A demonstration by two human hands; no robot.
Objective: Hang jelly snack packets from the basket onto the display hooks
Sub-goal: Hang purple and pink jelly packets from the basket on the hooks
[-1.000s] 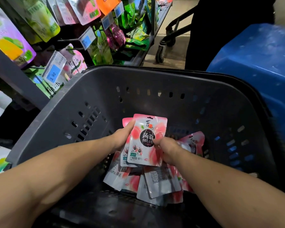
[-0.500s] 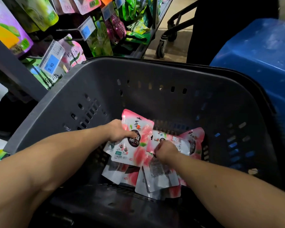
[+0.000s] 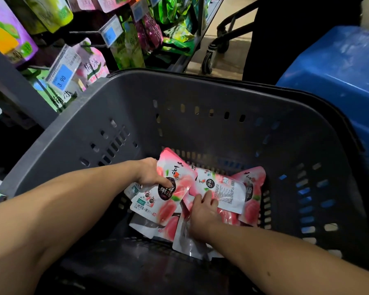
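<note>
Big grey perforated plastic basket (image 3: 119, 116) filled the frame's centre, pink-and-white peach jelly packets (image 3: 251, 201) lay piled on its bottom, left hand (image 3: 150, 173) gripped a front-facing packet (image 3: 168, 201), right hand (image 3: 202, 211) pinched a back-facing packet (image 3: 226, 190) just beside.

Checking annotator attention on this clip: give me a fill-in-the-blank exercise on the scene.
1. The left hand grips a peach jelly packet inside the ____ basket.
2. The right hand pinches a second packet lying to the ____ of that one.
3. The blue price tag on the display reads ____.

Missing words: grey; right; 3.90
</note>
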